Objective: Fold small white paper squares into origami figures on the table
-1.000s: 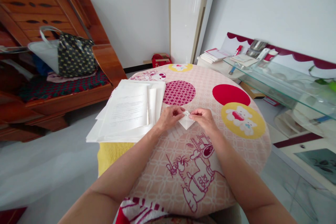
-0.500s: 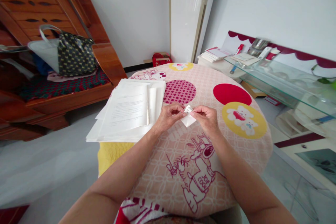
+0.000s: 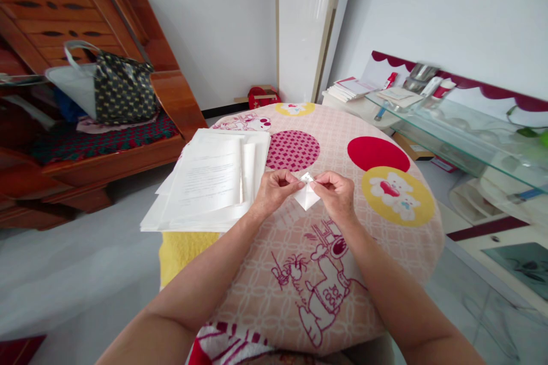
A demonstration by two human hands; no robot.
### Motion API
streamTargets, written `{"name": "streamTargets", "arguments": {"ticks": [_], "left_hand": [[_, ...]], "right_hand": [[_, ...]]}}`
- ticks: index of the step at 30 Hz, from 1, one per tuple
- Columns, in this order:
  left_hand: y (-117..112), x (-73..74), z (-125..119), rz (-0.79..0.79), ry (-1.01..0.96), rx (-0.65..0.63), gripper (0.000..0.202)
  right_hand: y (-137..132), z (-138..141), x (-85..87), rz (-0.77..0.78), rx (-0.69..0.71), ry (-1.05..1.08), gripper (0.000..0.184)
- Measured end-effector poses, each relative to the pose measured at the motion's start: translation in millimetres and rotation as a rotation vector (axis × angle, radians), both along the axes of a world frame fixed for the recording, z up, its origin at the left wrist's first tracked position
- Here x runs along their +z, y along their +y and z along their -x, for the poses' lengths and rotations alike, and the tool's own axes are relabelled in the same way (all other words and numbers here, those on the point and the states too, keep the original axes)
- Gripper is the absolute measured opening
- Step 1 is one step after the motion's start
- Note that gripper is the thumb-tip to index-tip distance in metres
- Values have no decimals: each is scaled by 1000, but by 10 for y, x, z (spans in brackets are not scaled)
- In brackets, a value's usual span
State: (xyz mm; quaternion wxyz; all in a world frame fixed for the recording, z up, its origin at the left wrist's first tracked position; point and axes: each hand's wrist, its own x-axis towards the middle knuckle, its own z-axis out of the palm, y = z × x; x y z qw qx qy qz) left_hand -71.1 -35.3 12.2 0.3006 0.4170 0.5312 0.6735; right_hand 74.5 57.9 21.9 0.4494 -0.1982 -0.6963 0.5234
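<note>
A small folded piece of white paper (image 3: 307, 197) sits between my hands, just above the round table's patterned cloth (image 3: 325, 274). My left hand (image 3: 276, 189) pinches its upper left edge with thumb and fingertips closed. My right hand (image 3: 337, 193) pinches the upper right edge the same way. The paper's lower point hangs down toward the cloth. Both forearms reach in from the bottom of the view.
A stack of white sheets (image 3: 212, 179) lies on the table left of my hands. A wooden bench (image 3: 107, 148) with a patterned bag (image 3: 122, 88) stands at left. A glass shelf (image 3: 466, 125) with small items is at right, a tall white appliance (image 3: 303, 28) behind.
My hands have lifted the folded paper slightly and shifted their pinch along its top edge. The view has barely moved.
</note>
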Motion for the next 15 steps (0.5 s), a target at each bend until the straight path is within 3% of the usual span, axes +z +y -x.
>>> {"name": "streamTargets", "arguments": {"ticks": [15], "left_hand": [[-3, 18, -14, -25, 26, 12, 37]], "right_hand": [[-19, -1, -5, 8, -45, -60, 20]]}}
